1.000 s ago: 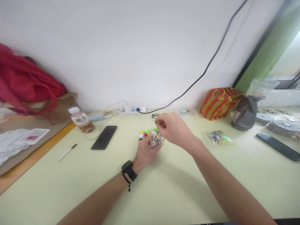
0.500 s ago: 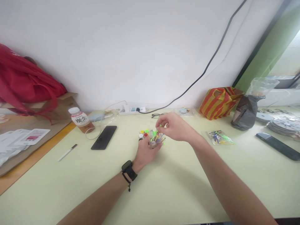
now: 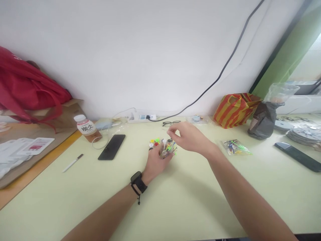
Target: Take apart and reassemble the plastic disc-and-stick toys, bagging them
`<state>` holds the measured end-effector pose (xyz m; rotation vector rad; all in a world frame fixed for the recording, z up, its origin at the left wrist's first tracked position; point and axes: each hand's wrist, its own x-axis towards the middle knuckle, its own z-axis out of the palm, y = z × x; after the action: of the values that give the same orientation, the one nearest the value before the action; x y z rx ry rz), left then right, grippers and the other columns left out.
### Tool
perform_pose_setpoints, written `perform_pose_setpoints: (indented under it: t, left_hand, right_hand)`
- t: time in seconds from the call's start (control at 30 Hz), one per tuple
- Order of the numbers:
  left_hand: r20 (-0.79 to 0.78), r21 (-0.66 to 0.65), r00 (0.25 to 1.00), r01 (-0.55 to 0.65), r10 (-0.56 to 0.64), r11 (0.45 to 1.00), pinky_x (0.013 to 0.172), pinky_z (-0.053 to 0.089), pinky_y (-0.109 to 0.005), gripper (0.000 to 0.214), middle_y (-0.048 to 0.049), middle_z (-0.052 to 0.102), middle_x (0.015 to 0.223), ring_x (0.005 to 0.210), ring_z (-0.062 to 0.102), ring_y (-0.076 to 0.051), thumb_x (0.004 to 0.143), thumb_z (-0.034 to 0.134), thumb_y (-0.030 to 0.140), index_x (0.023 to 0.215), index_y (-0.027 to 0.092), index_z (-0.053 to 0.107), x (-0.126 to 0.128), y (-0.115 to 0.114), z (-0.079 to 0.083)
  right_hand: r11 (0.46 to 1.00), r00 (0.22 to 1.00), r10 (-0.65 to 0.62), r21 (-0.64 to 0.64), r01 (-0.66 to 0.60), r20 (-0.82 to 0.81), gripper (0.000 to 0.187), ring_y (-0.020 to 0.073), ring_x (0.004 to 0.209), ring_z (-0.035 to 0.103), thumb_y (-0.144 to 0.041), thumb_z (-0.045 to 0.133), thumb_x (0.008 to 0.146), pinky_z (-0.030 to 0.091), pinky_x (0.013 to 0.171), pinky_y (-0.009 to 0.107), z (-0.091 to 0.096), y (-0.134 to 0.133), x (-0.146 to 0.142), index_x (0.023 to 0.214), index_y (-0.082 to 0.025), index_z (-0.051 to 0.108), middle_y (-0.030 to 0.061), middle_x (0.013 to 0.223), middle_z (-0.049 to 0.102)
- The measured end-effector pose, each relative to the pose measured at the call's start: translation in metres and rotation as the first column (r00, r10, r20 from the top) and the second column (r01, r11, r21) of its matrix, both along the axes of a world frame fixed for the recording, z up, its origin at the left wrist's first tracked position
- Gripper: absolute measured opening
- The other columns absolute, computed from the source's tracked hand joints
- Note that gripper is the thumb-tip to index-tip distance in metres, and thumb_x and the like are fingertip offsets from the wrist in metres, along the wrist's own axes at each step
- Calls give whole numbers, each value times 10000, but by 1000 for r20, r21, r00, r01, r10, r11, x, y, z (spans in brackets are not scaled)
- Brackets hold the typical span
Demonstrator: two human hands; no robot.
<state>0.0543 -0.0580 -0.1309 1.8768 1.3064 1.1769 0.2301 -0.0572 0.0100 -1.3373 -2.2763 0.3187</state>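
Observation:
My left hand (image 3: 155, 164), with a black watch on its wrist, is wrapped round a clear container of small coloured plastic pieces (image 3: 168, 147), green, white and yellow among them. Thumb and forefinger of my right hand (image 3: 184, 135) pinch together just above and right of the container. A thin pale thing seems to stick out from those fingertips, too small to name. Several round caps (image 3: 153, 143), yellow, green, white and red, lie beyond the left hand's fingers; the hand partly hides a dark one.
Left of my hands lie a black phone (image 3: 111, 147), a white pen (image 3: 72, 163) and a drink bottle (image 3: 87, 129). Behind are a power strip (image 3: 141, 117) and glasses (image 3: 172, 123). A bag of plastic parts (image 3: 235, 147), a striped bag (image 3: 234, 108) and a dark case (image 3: 298, 156) stand right.
The bright green piece at my right fingertips no longer shows there. Pieces in the container lie differently, with a white one now upright. My left hand has barely moved.

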Motion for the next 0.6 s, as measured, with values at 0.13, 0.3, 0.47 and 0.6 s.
perform_pose_setpoints:
  t: [0.13, 0.3, 0.47, 0.6]
  left_hand:
    - [31, 55, 997, 75, -77, 996, 704, 492, -365, 144, -24, 715, 849, 770, 653, -223, 855, 762, 288, 910, 231, 641, -1, -1, 0]
    - [-19, 65, 990, 141, -140, 988, 734, 497, -369, 108, -20, 708, 873, 798, 642, -220, 881, 720, 279, 947, 219, 658, -2, -2, 2]
    - [56, 12, 965, 257, -257, 966, 870, 526, -385, 331, -51, 747, 1062, 973, 686, -260, 860, 773, 338, 1156, 217, 688, 0, -6, 8]
    - [176, -33, 950, 269, -259, 963, 924, 532, -419, 341, -78, 757, 1094, 1028, 691, -289, 903, 747, 401, 1187, 215, 714, 2, -6, 10]
  right_hand:
    - [988, 994, 103, -116, -106, -31, 543, 159, 616, 495, -512, 375, 1061, 319, 617, 303, 4, 1, 6, 693, -191, 612, 17, 668, 585]
    - [942, 990, 115, -309, -134, -79, 654, 203, 635, 575, -683, 366, 1021, 391, 655, 325, -5, 3, 9, 741, -186, 687, 54, 648, 628]
    - [892, 992, 122, -435, -125, -36, 713, 192, 551, 564, -753, 334, 991, 392, 593, 335, -7, 2, 9, 745, -191, 697, 67, 676, 661]
    - [912, 984, 158, -369, -179, -89, 691, 196, 614, 590, -726, 332, 1004, 414, 615, 330, 2, 1, 13, 822, -192, 731, 68, 750, 684]
